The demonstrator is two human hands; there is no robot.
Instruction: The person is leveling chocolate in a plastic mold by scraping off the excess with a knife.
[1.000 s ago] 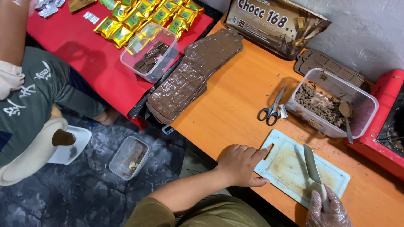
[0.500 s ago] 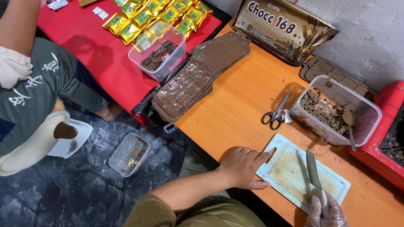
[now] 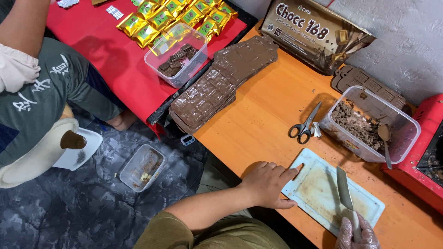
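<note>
Orange wood of the bench (image 3: 258, 133) is bare between your left hand (image 3: 266, 184) and the scissors (image 3: 304, 125), so there is open room there. Your left hand lies flat, fingers apart, its fingertips touching the near-left edge of the pale cutting board (image 3: 318, 193). Your gloved right hand (image 3: 357, 234) has its grip closed around the handle of the knife (image 3: 345, 196), whose blade lies along the board. The board sits close to the bench's front edge, just beside the clear tub of crumbs (image 3: 369, 124). Compared with half a second ago, both hands keep the same places; only the view shifted slightly.
</note>
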